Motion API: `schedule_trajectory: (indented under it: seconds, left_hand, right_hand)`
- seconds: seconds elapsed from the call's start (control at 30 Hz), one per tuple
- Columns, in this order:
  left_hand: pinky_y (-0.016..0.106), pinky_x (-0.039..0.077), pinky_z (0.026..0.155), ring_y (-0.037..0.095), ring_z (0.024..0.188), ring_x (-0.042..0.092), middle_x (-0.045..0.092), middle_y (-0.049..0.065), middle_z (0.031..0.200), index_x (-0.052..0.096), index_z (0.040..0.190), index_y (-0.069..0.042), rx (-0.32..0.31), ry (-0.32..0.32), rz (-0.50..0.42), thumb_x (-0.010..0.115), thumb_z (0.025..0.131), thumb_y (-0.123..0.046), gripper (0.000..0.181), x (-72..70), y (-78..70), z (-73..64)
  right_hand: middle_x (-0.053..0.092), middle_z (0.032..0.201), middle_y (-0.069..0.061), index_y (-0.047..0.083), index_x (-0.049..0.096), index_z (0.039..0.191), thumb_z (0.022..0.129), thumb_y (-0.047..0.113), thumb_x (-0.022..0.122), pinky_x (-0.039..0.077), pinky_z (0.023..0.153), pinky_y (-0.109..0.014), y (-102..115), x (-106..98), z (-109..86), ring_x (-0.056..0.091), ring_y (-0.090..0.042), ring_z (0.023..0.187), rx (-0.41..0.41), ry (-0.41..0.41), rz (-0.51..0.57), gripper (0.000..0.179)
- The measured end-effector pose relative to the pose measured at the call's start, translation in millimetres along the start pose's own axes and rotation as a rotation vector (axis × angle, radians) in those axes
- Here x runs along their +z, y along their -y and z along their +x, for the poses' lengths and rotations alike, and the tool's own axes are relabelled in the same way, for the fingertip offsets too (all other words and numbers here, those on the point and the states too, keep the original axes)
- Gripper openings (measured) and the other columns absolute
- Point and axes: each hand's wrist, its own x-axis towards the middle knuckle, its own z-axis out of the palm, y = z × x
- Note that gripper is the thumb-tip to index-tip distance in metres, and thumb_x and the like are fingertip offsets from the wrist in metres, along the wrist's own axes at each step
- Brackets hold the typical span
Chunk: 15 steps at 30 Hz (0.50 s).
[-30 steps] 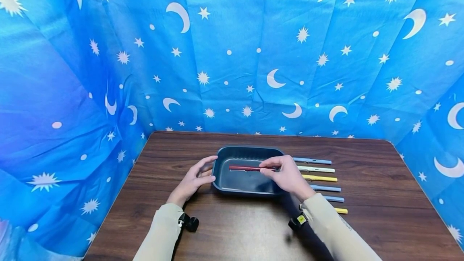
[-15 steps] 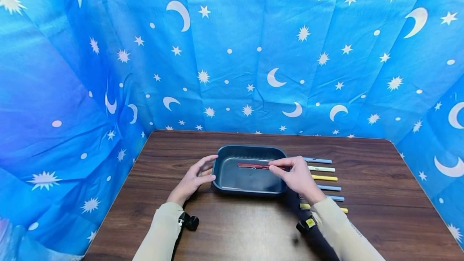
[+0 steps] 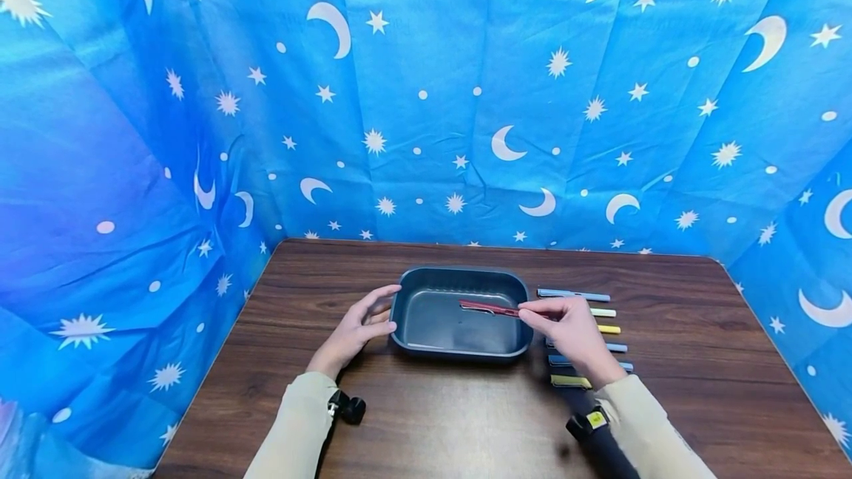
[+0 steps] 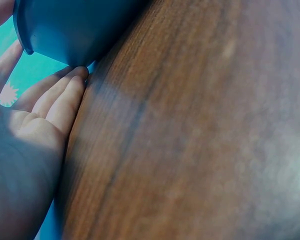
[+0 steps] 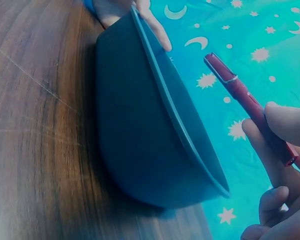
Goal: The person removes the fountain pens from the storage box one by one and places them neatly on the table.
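Observation:
A red capped pen (image 3: 489,307) with a metal clip is pinched between the thumb and fingers of my right hand (image 3: 572,331). It is held above the right part of a dark rectangular box (image 3: 462,352), its clip end pointing left. In the right wrist view the whole pen (image 5: 250,107) shows, apart from the box rim. My left hand (image 3: 356,327) holds the box's left end, thumb at the front corner and index finger at the back. In the left wrist view its other fingers (image 4: 65,100) lie low beside the box wall (image 4: 75,30).
Several pens lie in a column right of the box, among them a blue pen (image 3: 572,295) and a yellow pen (image 3: 571,381); my right hand partly covers some. The brown wooden table (image 3: 433,427) ends against a blue curtain (image 3: 426,131) with moons and stars.
My right hand has moved to the right with the red pen, from over the middle of the box toward its right rim. My left hand and the box have stayed put.

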Motion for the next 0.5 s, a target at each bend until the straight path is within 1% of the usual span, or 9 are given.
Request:
schedule_trajectory:
  seconds: [0.1, 0.17, 0.2, 0.3, 0.37, 0.5]
  left_hand:
    - [0.045, 0.048, 0.113, 0.04, 0.147, 0.046, 0.042, 0.015, 0.164, 0.044, 0.159, -0.022, 0.01, 0.0, 0.011, 0.069, 0.102, -0.014, 0.063, 0.3, 0.7, 0.5]
    - [0.045, 0.048, 0.113, 0.041, 0.147, 0.046, 0.041, 0.016, 0.164, 0.043, 0.16, -0.02, 0.015, 0.003, 0.011, 0.069, 0.102, -0.014, 0.064, 0.3, 1.5, 0.5]
    - [0.044, 0.048, 0.113, 0.04, 0.147, 0.046, 0.041, 0.016, 0.164, 0.042, 0.16, -0.02, 0.015, 0.005, 0.007, 0.069, 0.102, -0.014, 0.064, 0.3, 1.8, 0.5]
    - [0.041, 0.049, 0.112, 0.04, 0.148, 0.045, 0.04, 0.017, 0.165, 0.042, 0.16, -0.02, 0.013, 0.008, 0.002, 0.068, 0.102, -0.013, 0.064, 0.4, 1.6, 0.2]
    - [0.038, 0.05, 0.111, 0.038, 0.148, 0.046, 0.042, 0.015, 0.164, 0.043, 0.16, -0.022, 0.004, 0.003, -0.002, 0.069, 0.102, -0.013, 0.064, 0.6, 0.6, -0.1]
    - [0.036, 0.05, 0.111, 0.039, 0.147, 0.046, 0.042, 0.016, 0.164, 0.043, 0.16, -0.022, 0.011, 0.002, -0.004, 0.068, 0.102, -0.012, 0.064, 0.7, 0.1, -0.2]
  right_hand:
    - [0.079, 0.112, -0.011, 0.005, 0.082, 0.113, 0.098, 0.024, 0.078, 0.06, 0.08, -0.031, -2, -7, -3.2, 0.071, -0.014, 0.095, -0.007, -0.011, 0.007, 0.025]
    - [0.08, 0.111, -0.012, 0.003, 0.082, 0.112, 0.097, 0.023, 0.078, 0.062, 0.083, -0.033, -2, -12, -6.2, 0.073, -0.014, 0.097, -0.014, -0.016, 0.004, 0.025]
    - [0.08, 0.11, -0.012, 0.003, 0.082, 0.112, 0.097, 0.022, 0.078, 0.062, 0.081, -0.034, -3, -14, -7.4, 0.073, -0.014, 0.096, -0.017, -0.021, 0.003, 0.025]
    - [0.08, 0.106, -0.011, 0.001, 0.082, 0.111, 0.096, 0.02, 0.079, 0.061, 0.078, -0.03, -4, -20, -11.3, 0.072, -0.013, 0.093, -0.024, -0.028, -0.004, 0.024]
    - [0.081, 0.104, -0.011, 0.0, 0.082, 0.11, 0.096, 0.017, 0.079, 0.06, 0.078, -0.029, -5, -23, -13.0, 0.072, -0.014, 0.09, -0.03, -0.029, 0.0, 0.023]
    - [0.081, 0.102, -0.01, -0.003, 0.081, 0.11, 0.097, 0.015, 0.078, 0.061, 0.08, -0.03, -7, -30, -17.4, 0.073, -0.015, 0.089, -0.043, -0.029, 0.01, 0.023]
